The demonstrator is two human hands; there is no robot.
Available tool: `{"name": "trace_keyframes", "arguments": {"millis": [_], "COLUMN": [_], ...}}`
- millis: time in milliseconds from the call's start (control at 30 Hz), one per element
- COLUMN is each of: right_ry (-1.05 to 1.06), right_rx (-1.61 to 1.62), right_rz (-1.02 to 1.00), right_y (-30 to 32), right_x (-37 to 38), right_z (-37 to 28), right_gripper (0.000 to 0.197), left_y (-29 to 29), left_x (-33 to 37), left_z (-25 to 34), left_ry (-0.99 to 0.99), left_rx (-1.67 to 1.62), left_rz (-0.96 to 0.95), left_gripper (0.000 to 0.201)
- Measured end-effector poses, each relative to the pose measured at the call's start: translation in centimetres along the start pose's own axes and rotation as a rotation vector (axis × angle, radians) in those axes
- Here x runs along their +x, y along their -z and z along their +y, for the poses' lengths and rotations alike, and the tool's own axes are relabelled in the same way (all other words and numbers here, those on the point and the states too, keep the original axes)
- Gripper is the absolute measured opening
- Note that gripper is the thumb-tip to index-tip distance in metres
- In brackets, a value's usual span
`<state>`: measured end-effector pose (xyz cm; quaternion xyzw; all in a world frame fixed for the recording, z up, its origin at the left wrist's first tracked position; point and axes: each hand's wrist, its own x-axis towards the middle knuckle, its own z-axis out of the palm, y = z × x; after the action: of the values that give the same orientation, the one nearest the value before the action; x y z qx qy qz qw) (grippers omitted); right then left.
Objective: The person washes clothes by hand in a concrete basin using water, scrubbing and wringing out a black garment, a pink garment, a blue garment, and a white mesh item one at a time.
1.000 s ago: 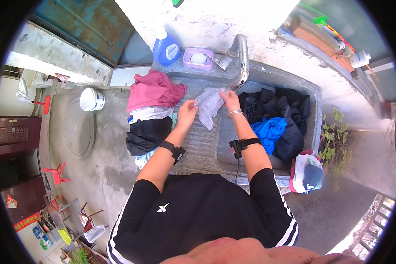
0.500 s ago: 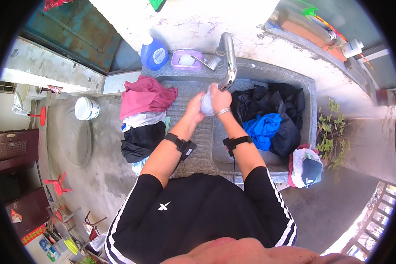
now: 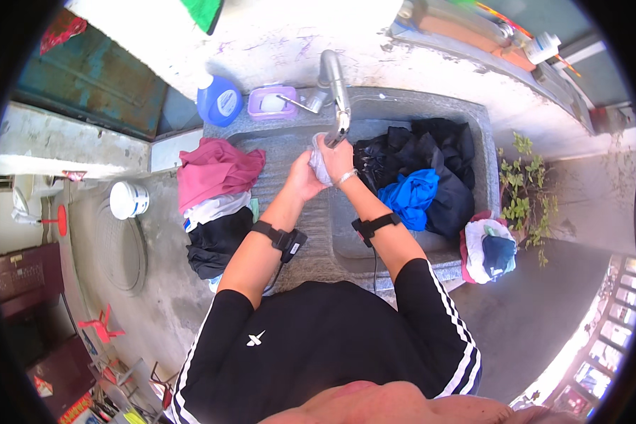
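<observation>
Under the curved metal faucet [image 3: 337, 95], a small pale lilac-grey cloth [image 3: 320, 164] is bunched up between my two hands. My left hand [image 3: 302, 177] has its fingers wrapped round the cloth from the left. From the other side my right hand [image 3: 338, 158] grips it, right below the spout; some fingertips are hidden. The grey stone sink [image 3: 486, 145] has a ribbed washboard part on the left. In its basin on the right lie dark wet clothes [image 3: 452, 191] and a bright blue garment [image 3: 413, 198].
A pink garment [image 3: 215, 172] tops a clothes pile with black cloth [image 3: 215, 244] on the sink's left edge. A blue detergent bottle [image 3: 220, 101] and pink soap box [image 3: 272, 104] stand behind. Folded clothes [image 3: 489, 251] sit at the right corner. A white bucket [image 3: 128, 201] is on the floor.
The view has shifted, so the whole scene appears slightly further left. My hands stay on the cloth near the spout; it looks more tightly bunched than before.
</observation>
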<state>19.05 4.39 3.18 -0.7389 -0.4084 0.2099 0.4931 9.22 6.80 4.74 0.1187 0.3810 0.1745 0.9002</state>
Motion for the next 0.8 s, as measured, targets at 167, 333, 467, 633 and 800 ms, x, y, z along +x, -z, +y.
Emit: {"name": "trace_keyframes", "arguments": {"millis": [167,333,467,633,800], "right_ry": [-0.068,0.000,-0.033,0.178,-0.400], "right_rx": [-0.112,-0.161,0.048,-0.304,0.685], "right_rz": [-0.164,0.064,0.039,0.325,-0.030], "right_y": [-0.7,-0.1,0.0,1.3,1.2], "right_x": [-2.4,-0.9,-2.5,-3.5,-3.8], "right_z": [-3.2,-0.8,-0.8,-2.0,-2.9], "right_gripper": [0.044,0.039,0.041,0.046,0.044], "left_y": [2.4,-0.9,-0.3,0.1,0.0], "left_x": [2.4,0.3,1.4,2.3,2.1], "left_z": [0.9,-0.1,0.0,-0.5,-2.4], "left_ry": [-0.132,-0.036,-0.038,-0.120,-0.446], "left_rx": [-0.110,-0.020,-0.073,-0.029,0.163], "left_rz": [-0.258,-0.257,-0.127,-0.149,0.202], "left_gripper": [0.042,0.045,0.046,0.042,0.036]}}
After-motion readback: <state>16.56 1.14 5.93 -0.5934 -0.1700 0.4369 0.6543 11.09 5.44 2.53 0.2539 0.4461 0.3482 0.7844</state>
